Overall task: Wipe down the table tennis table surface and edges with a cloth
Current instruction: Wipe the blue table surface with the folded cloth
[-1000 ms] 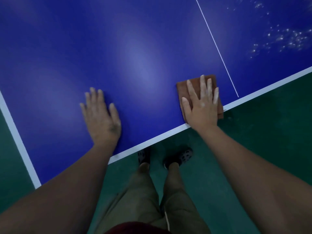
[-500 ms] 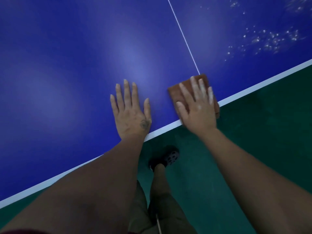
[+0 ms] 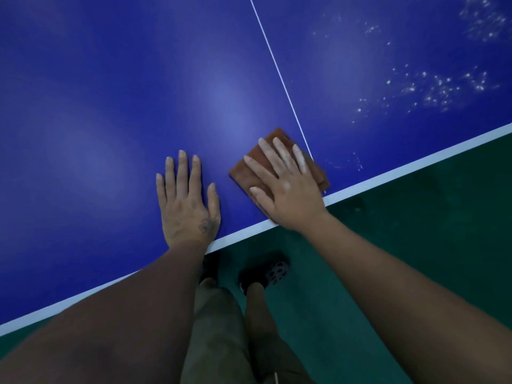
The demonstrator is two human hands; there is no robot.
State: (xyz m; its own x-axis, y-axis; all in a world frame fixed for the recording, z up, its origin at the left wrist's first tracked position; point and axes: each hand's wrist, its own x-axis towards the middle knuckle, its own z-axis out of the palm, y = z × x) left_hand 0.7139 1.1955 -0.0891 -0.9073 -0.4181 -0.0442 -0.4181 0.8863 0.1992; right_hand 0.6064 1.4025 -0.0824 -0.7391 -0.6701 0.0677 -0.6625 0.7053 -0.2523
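Observation:
The blue table tennis table (image 3: 110,120) fills the upper part of the head view, with a white edge line (image 3: 401,169) along its near side and a thin white centre line (image 3: 279,73). A folded brown cloth (image 3: 243,169) lies flat by the near edge, just left of the centre line. My right hand (image 3: 288,189) presses on the cloth with straight, spread fingers. My left hand (image 3: 185,206) rests flat on the bare blue surface a little to the left of the cloth, fingers straight.
White specks of dust or droplets (image 3: 437,90) are scattered over the table right of the centre line. Green floor (image 3: 415,245) lies beyond the table edge. My legs and dark shoes (image 3: 273,273) stand close under the edge.
My left hand has slid to the right along the table, close to the cloth. The right hand with the cloth sits nearer the centre line, and the table corner has left the view.

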